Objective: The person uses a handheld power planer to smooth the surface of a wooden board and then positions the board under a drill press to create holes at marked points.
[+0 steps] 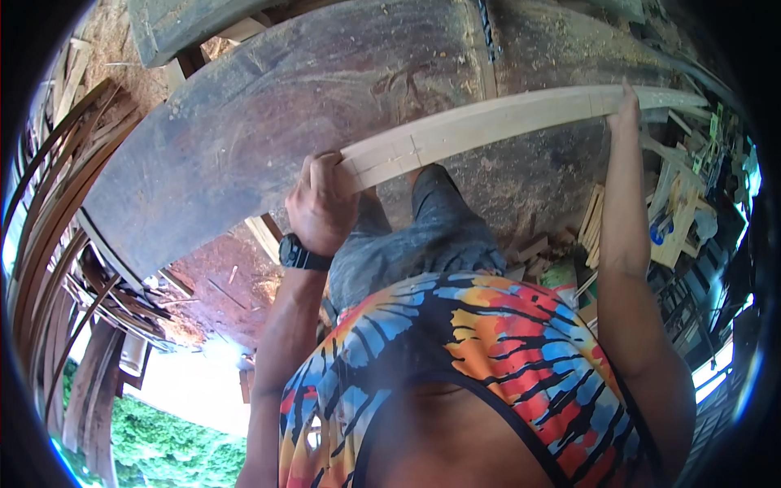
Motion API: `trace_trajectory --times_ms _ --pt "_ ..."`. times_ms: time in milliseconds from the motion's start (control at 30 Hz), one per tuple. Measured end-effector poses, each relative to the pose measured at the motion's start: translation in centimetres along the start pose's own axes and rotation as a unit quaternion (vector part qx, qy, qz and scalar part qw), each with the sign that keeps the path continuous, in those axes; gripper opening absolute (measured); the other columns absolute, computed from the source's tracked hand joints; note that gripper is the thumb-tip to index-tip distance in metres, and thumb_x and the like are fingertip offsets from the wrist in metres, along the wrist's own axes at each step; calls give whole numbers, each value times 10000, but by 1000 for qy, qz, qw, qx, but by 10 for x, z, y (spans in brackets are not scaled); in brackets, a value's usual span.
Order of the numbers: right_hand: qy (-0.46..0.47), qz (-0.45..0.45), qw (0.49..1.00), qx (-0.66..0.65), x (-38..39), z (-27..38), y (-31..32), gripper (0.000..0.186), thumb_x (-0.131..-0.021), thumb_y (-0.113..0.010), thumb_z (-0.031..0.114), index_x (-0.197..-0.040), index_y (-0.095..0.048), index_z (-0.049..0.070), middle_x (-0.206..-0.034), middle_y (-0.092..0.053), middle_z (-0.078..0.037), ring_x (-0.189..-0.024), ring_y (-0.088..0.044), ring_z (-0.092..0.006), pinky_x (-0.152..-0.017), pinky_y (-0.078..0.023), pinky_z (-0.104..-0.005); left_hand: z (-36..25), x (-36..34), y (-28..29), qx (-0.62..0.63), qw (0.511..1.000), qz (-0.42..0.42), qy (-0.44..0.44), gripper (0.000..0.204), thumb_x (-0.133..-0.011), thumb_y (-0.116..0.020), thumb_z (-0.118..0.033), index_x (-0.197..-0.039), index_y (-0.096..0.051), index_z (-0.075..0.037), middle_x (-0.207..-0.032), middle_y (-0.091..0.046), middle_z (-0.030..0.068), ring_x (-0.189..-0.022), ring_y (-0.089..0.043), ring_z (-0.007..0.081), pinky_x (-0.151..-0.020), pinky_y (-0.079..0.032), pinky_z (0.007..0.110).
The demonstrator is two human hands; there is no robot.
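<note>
A long, pale wooden board (504, 122) spans the view in front of my body, with dark pencil-like lines crossing it near its left end. My left hand (321, 202) wraps its fingers round that left end. Farther along, close to the board's right end, my right hand (625, 110) grips it with the arm stretched out; most of those fingers are hidden behind the wood. Beneath the board lies a broad, dark, scuffed worktable (268, 106), dusted with wood shavings. Whether the board touches it, I cannot tell.
Curved wooden strips (61, 191) crowd the left side. A drill-bit-like dark twisted rod (486, 31) lies at the far edge. Wood offcuts (675, 220) are heaped at the right. A thick grey beam (183, 24) stands at the far left.
</note>
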State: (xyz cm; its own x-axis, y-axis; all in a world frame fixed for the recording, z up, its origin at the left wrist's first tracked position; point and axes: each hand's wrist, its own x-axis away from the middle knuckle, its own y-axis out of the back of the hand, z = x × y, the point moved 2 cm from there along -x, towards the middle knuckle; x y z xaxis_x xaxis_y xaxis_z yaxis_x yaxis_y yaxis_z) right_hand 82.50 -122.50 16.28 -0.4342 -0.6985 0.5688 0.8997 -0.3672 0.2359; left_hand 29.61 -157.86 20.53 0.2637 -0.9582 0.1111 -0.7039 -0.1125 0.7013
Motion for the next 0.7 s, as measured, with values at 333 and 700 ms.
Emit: trace_trajectory --times_ms 333,700 --pt "50 -125 984 118 -116 -48 54 598 -872 -785 207 -1354 -545 -52 -1418 -528 -193 -1196 -569 -268 -992 -500 -406 -1 6 -13 -13 998 -53 -36 453 -701 -841 -79 -1077 -588 -67 -1065 -689 121 -944 -701 352 -782 -567 425" --pt "64 -162 976 128 -64 -54 -14 582 -862 -768 228 -1325 -562 -60 -1389 -551 -196 -1178 -566 -256 -989 -489 -381 3 14 -11 -14 998 -50 -22 456 -714 -841 -75 -1094 -588 -70 -1047 -703 156 -937 -705 381 -788 -571 439"
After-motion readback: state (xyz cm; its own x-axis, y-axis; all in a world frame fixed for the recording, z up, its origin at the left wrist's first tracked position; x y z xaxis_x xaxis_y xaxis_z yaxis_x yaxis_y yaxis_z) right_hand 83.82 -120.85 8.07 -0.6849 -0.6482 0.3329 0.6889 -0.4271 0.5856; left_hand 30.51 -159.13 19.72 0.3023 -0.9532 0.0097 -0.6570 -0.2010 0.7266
